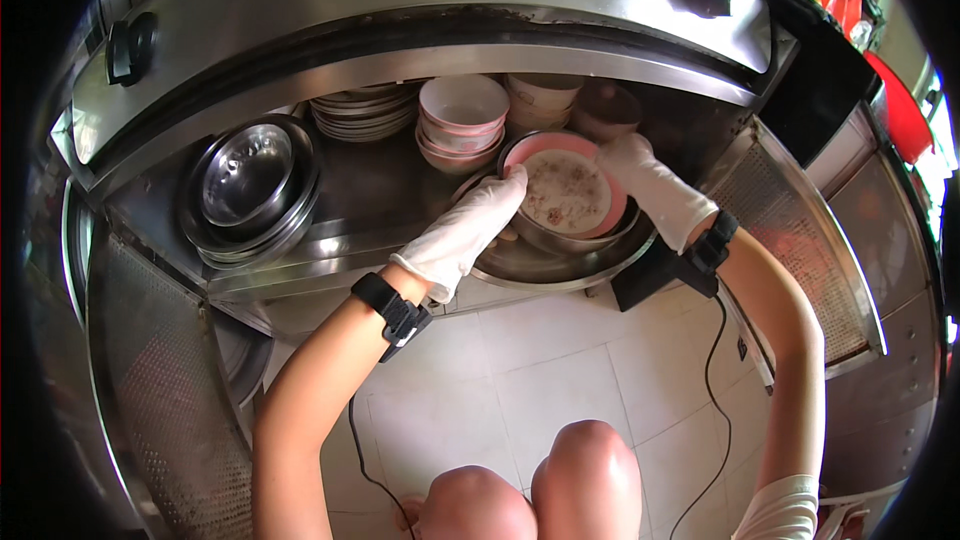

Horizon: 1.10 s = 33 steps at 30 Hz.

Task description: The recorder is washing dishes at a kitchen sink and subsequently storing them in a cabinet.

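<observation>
Between my two gloved hands is a pink-rimmed plate or shallow bowl (616, 199) with a speckled pale centre. It rests in metal bowls (559, 240), which stand on a wide metal basin (525, 270) at the cabinet's front edge. My left hand (480, 221), in a white glove, grips the left rim with the thumb on top. My right hand (649, 184), also gloved, is at the right rim, its fingers partly hidden. Behind stand pink-edged bowls (461, 109) in a stack, more bowls (544, 97) and a darker bowl (606, 111).
Nested metal bowls (247, 176) stand on the left of the cabinet shelf (360, 202), with stacked plates (364, 116) behind. Perforated metal doors (161, 360) hang ajar on both sides. A counter edge (450, 60) runs above. Black cables (727, 420) trail over the tiled floor (555, 382).
</observation>
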### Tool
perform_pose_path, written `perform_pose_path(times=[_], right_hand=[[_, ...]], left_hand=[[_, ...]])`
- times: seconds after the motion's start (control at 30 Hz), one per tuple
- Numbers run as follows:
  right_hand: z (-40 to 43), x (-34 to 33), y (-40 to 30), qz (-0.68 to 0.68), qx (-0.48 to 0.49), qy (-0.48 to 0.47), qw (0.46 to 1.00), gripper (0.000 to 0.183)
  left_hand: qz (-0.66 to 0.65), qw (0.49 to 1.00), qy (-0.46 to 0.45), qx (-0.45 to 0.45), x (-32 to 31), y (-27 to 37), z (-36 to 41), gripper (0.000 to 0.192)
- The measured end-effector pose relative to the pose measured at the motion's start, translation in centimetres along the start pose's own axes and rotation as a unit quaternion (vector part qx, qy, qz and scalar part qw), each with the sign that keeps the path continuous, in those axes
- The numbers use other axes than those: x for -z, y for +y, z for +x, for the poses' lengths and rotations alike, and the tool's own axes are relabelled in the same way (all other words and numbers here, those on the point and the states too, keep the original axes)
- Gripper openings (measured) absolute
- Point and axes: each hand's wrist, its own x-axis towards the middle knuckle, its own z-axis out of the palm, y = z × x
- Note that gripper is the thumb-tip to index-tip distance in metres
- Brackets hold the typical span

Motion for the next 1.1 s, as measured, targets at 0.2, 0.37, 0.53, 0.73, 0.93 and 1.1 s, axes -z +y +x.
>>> perform_pose_path(times=[0.2, 0.37, 0.53, 0.73, 0.93, 1.1], right_hand=[[-1.4, 0.7, 1.3, 0.726, -0.050, 0.048, 0.684, 0.024], [-1.5, 0.8, 0.5, 0.744, -0.110, 0.034, 0.658, 0.028], [-3.3, 2.0, -0.8, 0.514, -0.170, 0.295, 0.788, 0.020], [-2.4, 3.0, -0.5, 0.594, -0.142, 0.379, 0.695, 0.021], [-4.7, 2.6, -0.8, 0.495, -0.055, 0.473, 0.727, 0.021], [-7.3, 4.4, 0.9, 0.398, 0.191, 0.549, 0.710, 0.024]], left_hand=[[0.019, 1.000, 0.019, -0.010, 0.4, -1.7, 2.2, 0.044], [0.102, 0.989, 0.026, -0.108, 2.1, -6.0, 5.2, 0.048], [0.154, 0.987, 0.018, -0.032, -0.5, -1.3, 2.0, 0.054], [-0.011, 0.999, 0.024, 0.027, -0.1, -0.2, 0.9, 0.060], [0.021, 0.997, 0.030, 0.072, 0.1, -0.5, 1.0, 0.061], [0.026, 0.997, 0.069, 0.027, -0.7, -0.7, 3.2, 0.060]])
